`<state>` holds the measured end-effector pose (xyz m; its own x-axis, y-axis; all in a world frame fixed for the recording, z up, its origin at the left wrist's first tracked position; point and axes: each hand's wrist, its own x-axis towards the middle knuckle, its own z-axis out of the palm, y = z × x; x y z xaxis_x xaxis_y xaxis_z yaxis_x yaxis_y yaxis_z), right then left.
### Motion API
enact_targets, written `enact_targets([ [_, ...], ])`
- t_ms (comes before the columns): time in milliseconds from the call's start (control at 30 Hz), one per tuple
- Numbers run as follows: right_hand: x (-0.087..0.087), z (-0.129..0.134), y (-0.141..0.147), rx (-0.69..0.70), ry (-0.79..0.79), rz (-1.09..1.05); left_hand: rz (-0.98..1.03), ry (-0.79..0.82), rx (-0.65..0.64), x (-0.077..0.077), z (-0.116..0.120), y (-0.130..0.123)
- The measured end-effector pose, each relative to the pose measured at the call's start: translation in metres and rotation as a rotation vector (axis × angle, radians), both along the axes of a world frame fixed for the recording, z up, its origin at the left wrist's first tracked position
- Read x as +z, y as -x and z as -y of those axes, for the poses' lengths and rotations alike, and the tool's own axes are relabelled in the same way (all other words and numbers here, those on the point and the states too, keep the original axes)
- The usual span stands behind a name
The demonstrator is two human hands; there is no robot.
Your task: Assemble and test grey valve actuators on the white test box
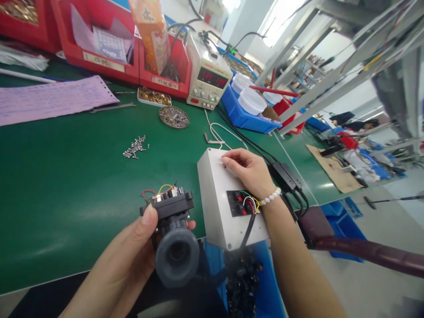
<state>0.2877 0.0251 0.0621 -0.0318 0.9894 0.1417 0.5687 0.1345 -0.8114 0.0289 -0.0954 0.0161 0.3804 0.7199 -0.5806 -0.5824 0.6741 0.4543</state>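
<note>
Valve (pixel 176 238) gripped in left hand (pixel 132 256) at near table edge, thumb on black housing. Long axis runs toward camera; grey socket mouth faces viewer, wired end points up and away. White box (pixel 218 198) lies just right of valve. Right hand (pixel 250 170) rests curled atop box, fingertips pressing lid, holding nothing. Left hand nearer valve.

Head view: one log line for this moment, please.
left hand: holds valve | right hand: fingertips on white box | screws on green mat
</note>
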Motion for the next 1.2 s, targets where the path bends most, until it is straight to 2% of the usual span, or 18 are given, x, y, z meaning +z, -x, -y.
enact_targets([
  [233,0.001,0.000,0.001,-0.010,-0.011,0.009,0.039,-0.080,-0.047,0.001,-0.004,-0.003],
  [667,0.000,-0.001,0.000,0.031,0.009,0.020,0.016,-0.070,-0.061,-0.004,-0.001,-0.002],
  [767,0.000,-0.004,0.001,0.040,0.020,0.024,-0.033,-0.136,-0.093,-0.006,-0.009,0.000],
  [900,0.001,-0.007,0.003,0.023,0.017,0.041,-0.151,-0.279,-0.047,-0.016,-0.026,0.001],
  [1033,0.001,-0.005,0.004,-0.011,0.000,0.071,-0.115,-0.229,-0.062,-0.024,-0.032,0.001],
  [1200,0.000,-0.003,0.004,-0.027,-0.011,0.099,-0.086,-0.194,-0.016,-0.023,-0.029,0.001],
])
